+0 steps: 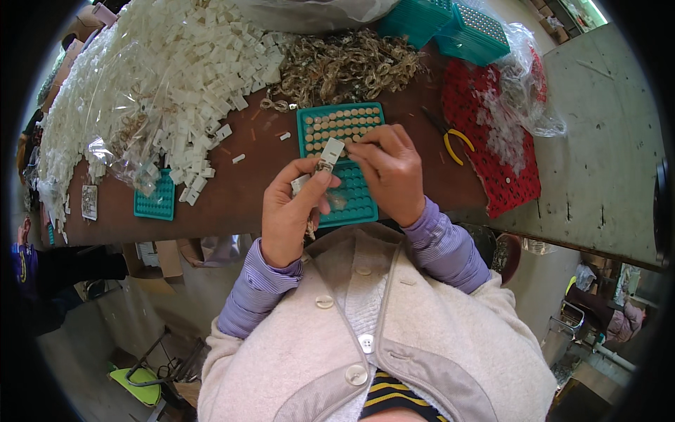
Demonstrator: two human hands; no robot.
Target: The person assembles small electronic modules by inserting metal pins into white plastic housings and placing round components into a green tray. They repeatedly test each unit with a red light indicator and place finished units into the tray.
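My left hand (287, 211) is closed on a small white rectangular plastic housing (332, 149), tilted upward between thumb and fingers. Some tan strands and another white piece (299, 184) show in the same hand. To its right, my right hand (395, 172) is pinched at the housing's upper end; whatever lies between its fingertips is too small to make out. Under both hands is a teal tray (301, 130), its far part holding rows of round tan discs (342, 123). The near teal section (360, 190) shows bare pockets, partly covered by my hands.
White housings (211, 70) are heaped at the left, with bundled tan wires (344, 67) behind the tray. Yellow-handled pliers (453, 146) lie right, beside a red cloth (510, 186). Stacked teal trays (472, 34) stand far right; another tray (155, 197) sits left.
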